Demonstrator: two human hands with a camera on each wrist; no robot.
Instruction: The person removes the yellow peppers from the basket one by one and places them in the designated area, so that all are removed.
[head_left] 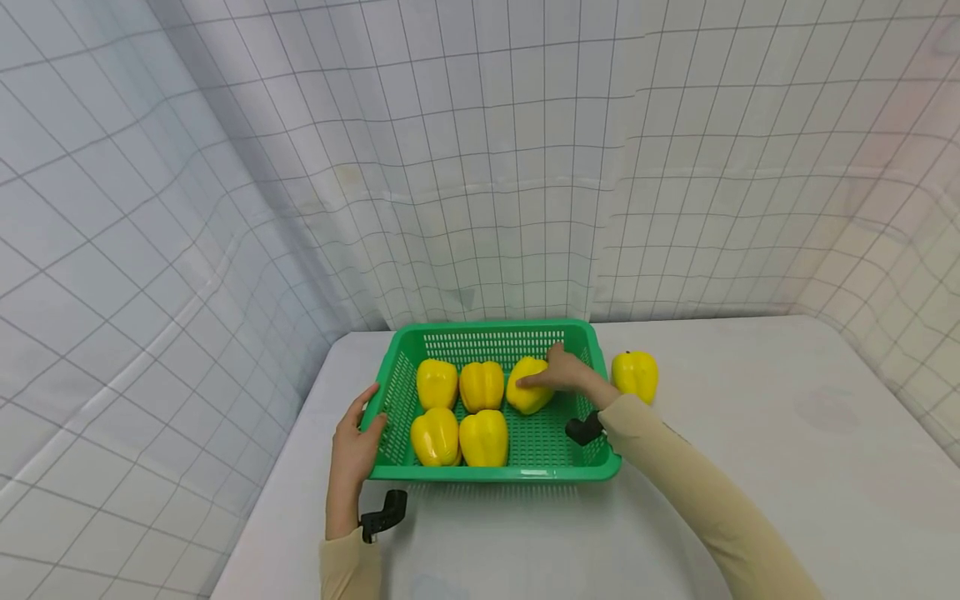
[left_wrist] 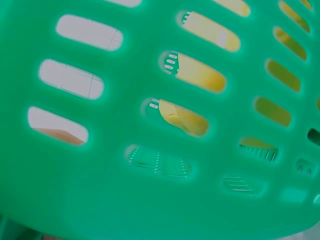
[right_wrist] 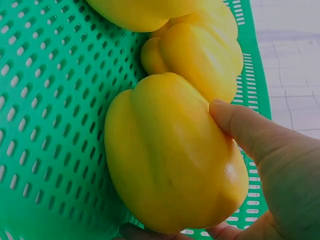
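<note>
A green plastic basket (head_left: 495, 474) with slotted walls holds several yellow bell peppers. At its left rim my left hand (head_left: 356, 442) grips the basket, thumb over the edge; the left wrist view is filled by the slotted green wall. My right hand (head_left: 567, 373) reaches over the right side and holds a bell pepper (head_left: 528, 398) in the back row. In the right wrist view, thumb (right_wrist: 245, 125) and fingers lie on opposite sides of this bell pepper (right_wrist: 170, 160), which is tilted against its neighbour. The fingertips are partly hidden beneath it.
Inside the basket, two bell peppers (head_left: 482, 386) stand to the left in the back row and two (head_left: 483, 438) in front. Another bell pepper (head_left: 634, 375) is on the white table (head_left: 780, 450), just right of the basket. A gridded white curtain (head_left: 480, 167) hangs behind.
</note>
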